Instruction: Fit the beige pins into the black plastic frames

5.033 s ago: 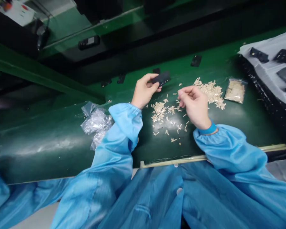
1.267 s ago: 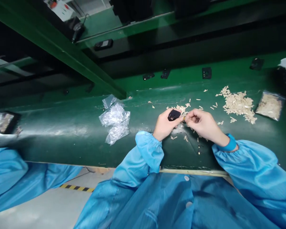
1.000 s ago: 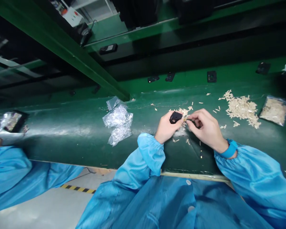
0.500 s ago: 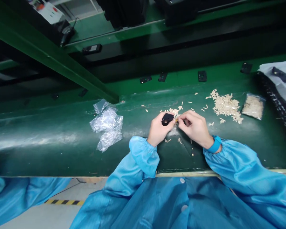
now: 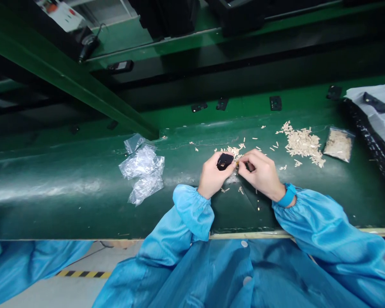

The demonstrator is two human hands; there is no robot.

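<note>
My left hand (image 5: 211, 174) is closed around a small black plastic part (image 5: 225, 161) with an opening in it. Close beside it, my right hand (image 5: 259, 172) pinches with thumb and forefinger at a tiny yellowish piece (image 5: 238, 163), too small to name. The fingertips of both hands nearly meet at the edge of the black part. Just beyond them lies a small heap of pale strips (image 5: 233, 151), partly hidden by the hands. A few loose strips (image 5: 241, 190) are scattered on the green mat nearer to me.
A larger pile of pale strips (image 5: 303, 143) and a zip bag of them (image 5: 339, 144) lie to the right. Crumpled clear bags (image 5: 144, 167) are at left. Black parts (image 5: 275, 103) sit along the back. A black tray (image 5: 368, 128) borders the right. Another person's blue sleeve (image 5: 35, 261) shows lower left.
My hands stay in almost the same place, the left still holding the black part and the right still pinching beside it. The view has shifted slightly.
</note>
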